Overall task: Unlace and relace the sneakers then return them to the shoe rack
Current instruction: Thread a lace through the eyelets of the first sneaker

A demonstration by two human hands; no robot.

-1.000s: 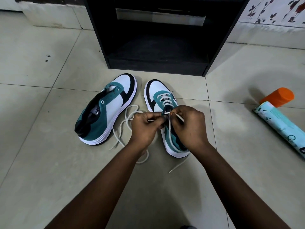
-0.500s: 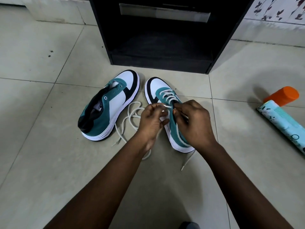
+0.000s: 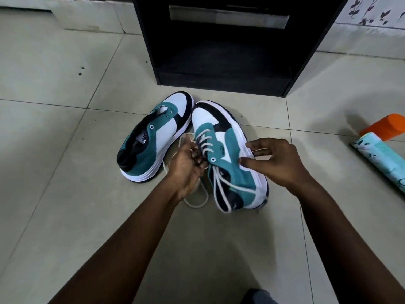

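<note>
Left hand [image 3: 186,165] first: fingers curled in tight at the inner side of the teal, white and black laced sneaker [image 3: 230,154], closed around what looks like its tongue edge or a run of the white cotton shoelace [image 3: 221,185]. Exactly which one, I can't tell, the knuckles hide it. Over to the right hand [image 3: 276,161]: fingers spread and only lightly bent, fingertips and thumb touching the white sole wall on the shoe's outer side, steadying rather than clamping. The shoe itself is tipped onto its side between the two hands, toe pointing toward the black wooden shoe rack [image 3: 223,51].

Lace count: crossings run through the lower eyelets, but the top eyelet on the teal panel shows bare, and two loose lace ends trail down over the heel. So this one reads as partly relaced, not finished.

Just beside it, nearly touching at the toe, lies the matching second sneaker [image 3: 153,139], eyelets bare, no lace in it. A loose white shoelace [image 3: 197,200] curls on the pale tiled floor [image 3: 65,194] under the left wrist.

Still to come, by my reckoning: the top eyelets here, the whole second shoe, then both into the rack. Well off to the right, an orange-capped patterned spray can [image 3: 381,148] lies on the tiles.
</note>
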